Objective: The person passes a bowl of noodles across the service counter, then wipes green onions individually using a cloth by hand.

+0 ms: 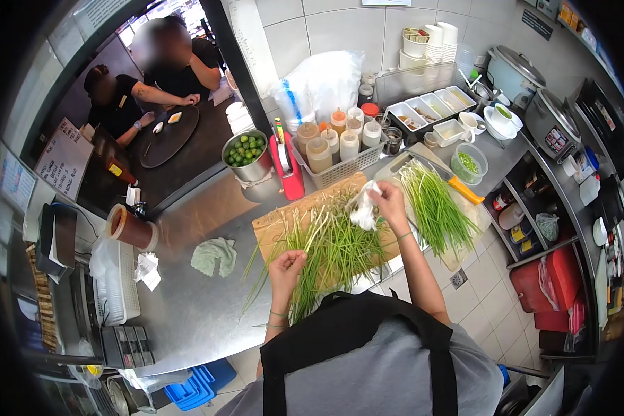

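A loose heap of garlic chives (340, 243) is spread over a wooden cutting board (270, 225), with some stalks hanging past its left and near edges. At the heap's left edge is my left hand (286, 270), thumb and fingers pinched together; what they hold, if anything, is too small to make out. Over the right part of the heap, my right hand (391, 202) grips a crumpled white wipe (364, 208), cloth or paper. Beside it, a neater bunch of chives (433, 208) lies on a pale cutting board (457, 258), next to a yellow-handled knife (464, 189).
Behind the boards stand a basket of sauce bottles (340, 170), a red dispenser (288, 173) and a pot of green limes (246, 156). A green cloth (213, 256) lies left. Two people are beyond the pass-through, near a round tray (170, 142).
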Motion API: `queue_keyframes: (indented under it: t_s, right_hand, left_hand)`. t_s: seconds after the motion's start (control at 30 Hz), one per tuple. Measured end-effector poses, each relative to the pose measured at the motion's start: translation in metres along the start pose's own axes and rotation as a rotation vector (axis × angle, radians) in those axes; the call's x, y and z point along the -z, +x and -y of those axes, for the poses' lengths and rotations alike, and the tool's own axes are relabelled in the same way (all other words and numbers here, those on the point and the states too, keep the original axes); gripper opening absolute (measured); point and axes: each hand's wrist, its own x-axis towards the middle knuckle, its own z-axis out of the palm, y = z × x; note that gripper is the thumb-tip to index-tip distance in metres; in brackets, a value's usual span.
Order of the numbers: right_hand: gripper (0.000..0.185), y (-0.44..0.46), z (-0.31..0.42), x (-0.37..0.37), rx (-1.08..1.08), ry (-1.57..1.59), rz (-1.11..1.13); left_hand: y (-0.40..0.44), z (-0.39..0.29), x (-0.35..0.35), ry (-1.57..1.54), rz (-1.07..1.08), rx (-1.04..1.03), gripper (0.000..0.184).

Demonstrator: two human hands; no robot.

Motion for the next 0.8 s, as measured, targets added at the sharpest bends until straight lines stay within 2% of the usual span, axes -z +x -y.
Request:
queue_keyframes:
  t_s: [0.03,0.13,0.27,0.3,0.4,0.53,0.73,0.8]
  right_hand:
    - [0.015,-0.005,0.005,0.003,-0.05,-0.068,0.152]
    - [0.018,-0.019,0.007,-0.004,0.147,-0.387,0.439]
    - [0.023,-0.031,0.019,-0.016,-0.065,-0.153,0.378]
    - [0.019,-0.032,0.021,-0.022,-0.096,0.025,0.381]
    - [0.016,-0.046,0.036,-0.027,-0.433,0.428,0.466]
    - [0.015,-0.055,0.052,-0.038,-0.501,0.533,0.455]
    - [0.012,-0.057,0.043,-0.044,-0.366,0.424,0.461]
    - [0.01,-0.058,0.051,-0.042,-0.401,0.462,0.432]
  left_hand:
    - [0.0,-0.003,0.001,-0.025,0.008,0.026,0.012]
    - [0.003,-0.005,-0.001,-0.101,0.037,0.115,0.013]
    - [0.01,-0.004,-0.007,-0.265,0.079,0.236,0.016]
    - [0.012,-0.005,-0.008,-0.304,0.102,0.26,0.017]
    - [0.018,-0.008,-0.014,-0.4,0.18,0.32,0.017]
    - [0.024,-0.012,-0.027,-0.41,0.269,0.344,0.016]
    - [0.026,-0.012,-0.036,-0.384,0.293,0.378,0.016]
    - [0.026,-0.01,-0.035,-0.378,0.295,0.39,0.016]
